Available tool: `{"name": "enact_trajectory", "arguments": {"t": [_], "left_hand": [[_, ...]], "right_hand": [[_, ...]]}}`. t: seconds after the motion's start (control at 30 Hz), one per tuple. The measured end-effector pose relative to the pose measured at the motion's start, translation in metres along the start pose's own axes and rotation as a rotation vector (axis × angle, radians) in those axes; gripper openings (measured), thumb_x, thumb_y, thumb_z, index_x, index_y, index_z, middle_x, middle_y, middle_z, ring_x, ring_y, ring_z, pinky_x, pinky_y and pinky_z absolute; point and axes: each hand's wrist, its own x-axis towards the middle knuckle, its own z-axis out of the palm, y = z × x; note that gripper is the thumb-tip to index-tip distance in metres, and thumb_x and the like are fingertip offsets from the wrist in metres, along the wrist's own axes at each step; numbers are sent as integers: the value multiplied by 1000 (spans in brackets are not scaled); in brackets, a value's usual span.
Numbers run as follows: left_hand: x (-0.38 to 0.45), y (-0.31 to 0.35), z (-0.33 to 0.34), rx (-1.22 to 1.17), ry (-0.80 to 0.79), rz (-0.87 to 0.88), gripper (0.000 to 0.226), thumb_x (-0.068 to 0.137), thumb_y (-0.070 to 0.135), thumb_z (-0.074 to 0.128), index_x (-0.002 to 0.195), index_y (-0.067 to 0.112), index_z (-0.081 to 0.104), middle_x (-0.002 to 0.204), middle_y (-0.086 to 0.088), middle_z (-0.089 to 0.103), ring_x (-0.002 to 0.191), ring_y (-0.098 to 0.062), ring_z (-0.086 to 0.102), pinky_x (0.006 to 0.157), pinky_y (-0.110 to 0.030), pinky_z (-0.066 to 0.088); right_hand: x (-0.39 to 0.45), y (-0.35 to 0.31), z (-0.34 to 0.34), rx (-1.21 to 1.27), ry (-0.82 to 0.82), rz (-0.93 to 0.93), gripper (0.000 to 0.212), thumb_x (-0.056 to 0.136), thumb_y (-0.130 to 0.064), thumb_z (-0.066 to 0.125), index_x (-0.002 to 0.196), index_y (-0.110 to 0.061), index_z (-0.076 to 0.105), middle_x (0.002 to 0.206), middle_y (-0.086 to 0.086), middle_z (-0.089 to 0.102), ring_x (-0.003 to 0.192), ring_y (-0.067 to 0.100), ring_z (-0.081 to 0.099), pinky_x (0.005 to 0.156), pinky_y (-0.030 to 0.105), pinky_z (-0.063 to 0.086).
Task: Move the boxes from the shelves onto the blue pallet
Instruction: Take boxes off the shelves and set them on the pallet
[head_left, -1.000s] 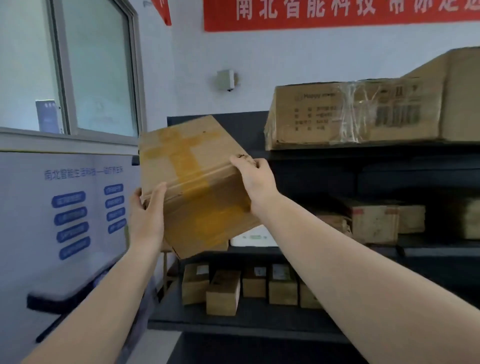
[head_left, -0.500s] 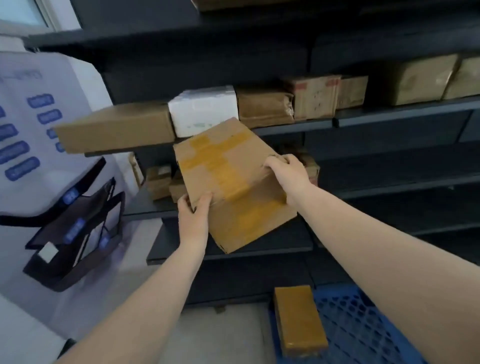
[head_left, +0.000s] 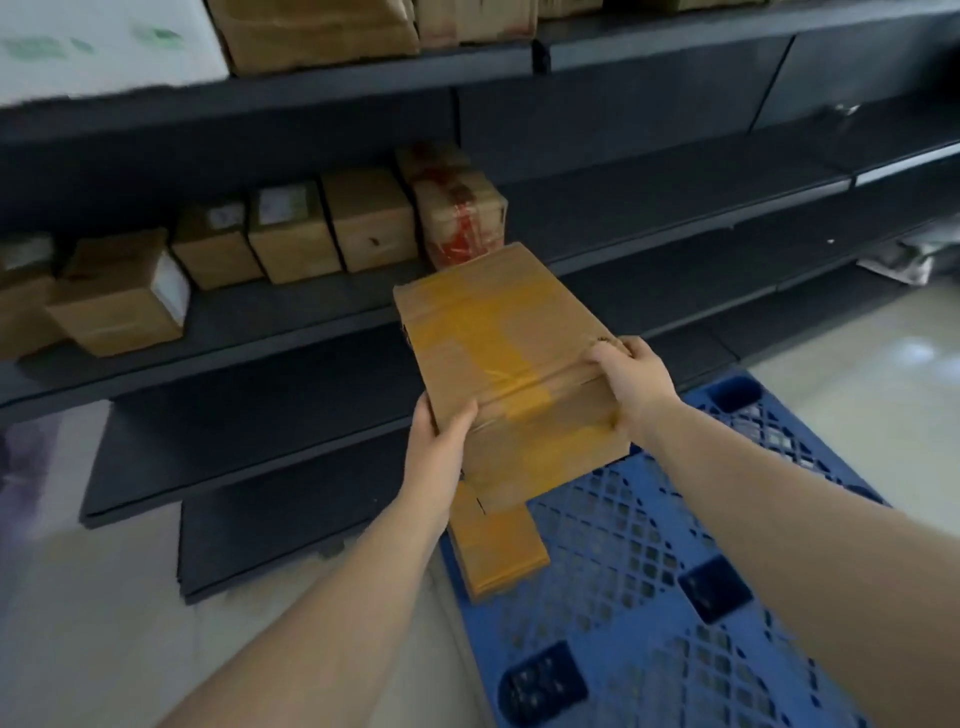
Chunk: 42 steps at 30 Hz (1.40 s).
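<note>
Box in hand: cardboard box (head_left: 506, 358) with yellowish tape across its top, held in the air in front of the dark shelves (head_left: 649, 208) and above the near corner of the blue pallet (head_left: 649, 545), tilted with its far end higher
Left hand: left hand (head_left: 439, 447) wraps the box's near left corner, thumb on the top face, fingers underneath and out of sight
Right hand: right hand (head_left: 631, 384) closes over the near right edge, fingers (head_left: 605, 356) curled on the top, palm against the side
Grip: both hands closed on the same box, carrying it between them
Pallet: blue plastic grid on the pale floor (head_left: 104, 597), just beside the foot of the shelves
Box on pallet: a flatter taped box (head_left: 496, 551) lies at the pallet's left edge, partly hidden under the held one
Middle shelf: a row of small cardboard boxes (head_left: 291, 234) stands at the left, ending in a box with red tape (head_left: 460, 218)
Top shelf: a brown box (head_left: 317, 31) and a white box (head_left: 104, 41), both cut off by the frame
Lower shelves: bare dark boards below the row
</note>
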Motion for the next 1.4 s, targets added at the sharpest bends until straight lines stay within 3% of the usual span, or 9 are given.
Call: {"name": "enact_trajectory", "arguments": {"t": [0.13,0.3,0.83,1.0,1.1,1.17,1.23,1.33,1.4], "left_hand": [[26,-51,39,15,-59,-101,60,90,34,60,142,33,31,123,10,50,114,-18,51,90,-39,44],[70,-124,94,-2,-64,-271,71,89,31,61,147,33,20,147,6,35,133,-25,38,97,-44,40],[238,-419,196,-21,56,-475,81,83,4,67,147,24,22,141,1,42,123,-22,47,85,-25,45],[269,-465,197,109,205,-564,63,86,-2,59,140,19,35,123,2,53,72,-10,55,70,-36,52],[282,-482,203,117,238,-591,64,87,-6,54,143,15,32,114,2,50,59,-5,43,54,-22,42],[282,-479,209,114,253,-610,61,89,-3,53,144,13,32,102,7,51,58,-3,39,51,-17,35],[275,-465,210,117,261,-602,56,91,4,53,143,13,35,125,1,53,65,-3,43,56,-21,38],[264,-422,204,118,279,-570,48,92,8,55,138,14,41,142,-7,43,90,-11,54,70,-31,45],[255,-377,199,138,286,-501,38,92,11,57,129,14,49,133,-8,50,80,-8,54,68,-30,48]], "right_hand": [[43,55,-25,-93,26,86,26,86,-31,60,111,-26,56,96,0,59,85,24,56,57,34,42],[115,126,-46,-178,-8,158,25,89,-26,58,113,-26,53,90,-2,55,91,28,56,87,51,50],[316,426,-26,-283,-20,358,31,94,-23,53,124,-21,49,98,1,56,92,29,56,90,56,49],[351,483,-6,-594,-242,359,50,94,-12,45,143,-18,36,95,4,59,62,22,53,51,27,44],[370,499,2,-753,-368,428,74,90,-5,43,153,-19,5,134,11,49,63,15,51,40,21,33],[377,503,3,-761,-384,449,81,89,-7,46,153,-20,-2,147,10,35,85,22,58,50,21,37],[375,494,2,-791,-400,476,82,85,-19,51,152,-19,4,149,10,31,118,31,50,72,26,38],[365,447,-1,-933,-463,398,66,85,-29,53,143,-17,27,134,9,46,119,31,48,94,39,42],[350,389,-1,-941,-531,306,62,90,-29,52,146,-21,26,141,6,43,117,26,52,95,39,47]]}}
